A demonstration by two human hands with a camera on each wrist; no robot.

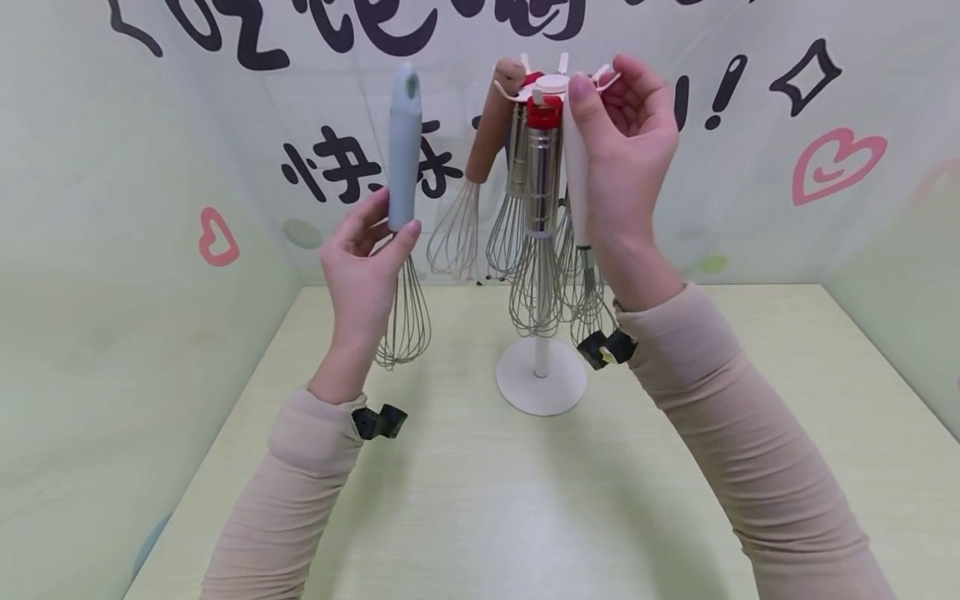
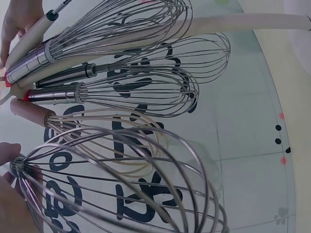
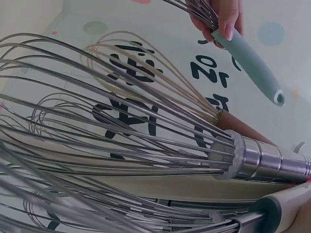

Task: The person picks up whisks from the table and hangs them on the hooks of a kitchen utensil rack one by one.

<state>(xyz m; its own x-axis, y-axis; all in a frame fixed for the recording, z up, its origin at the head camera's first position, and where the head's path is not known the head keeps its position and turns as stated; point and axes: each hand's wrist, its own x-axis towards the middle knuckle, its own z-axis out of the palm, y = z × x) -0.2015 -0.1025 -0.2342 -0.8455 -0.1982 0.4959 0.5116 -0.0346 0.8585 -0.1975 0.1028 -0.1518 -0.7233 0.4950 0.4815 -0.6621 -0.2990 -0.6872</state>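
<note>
My left hand (image 1: pixel 360 267) pinches a whisk with a light blue handle (image 1: pixel 405 158) where handle meets wires. It is upright, wires down, left of a white whisk stand (image 1: pixel 542 390) and apart from it. At the stand's top, my right hand (image 1: pixel 633 158) holds a white-handled whisk (image 1: pixel 576 179) by its upper handle, thumb against it and fingers by a hook. Whether its loop sits on that hook is hidden. Beside it hang a metal-handled whisk (image 1: pixel 542 179) with a red top and a brown-handled whisk (image 1: pixel 487 137). The blue handle (image 3: pixel 252 68) also shows in the right wrist view.
More whisks hang behind, partly covered; one has a dark handle (image 2: pixel 65 76). The stand's round base is on a pale wooden table (image 1: pixel 465 500). A printed cloth (image 1: pixel 750 167) with black lettering forms the backdrop. Something blue (image 1: pixel 150 546) shows at the table's left edge.
</note>
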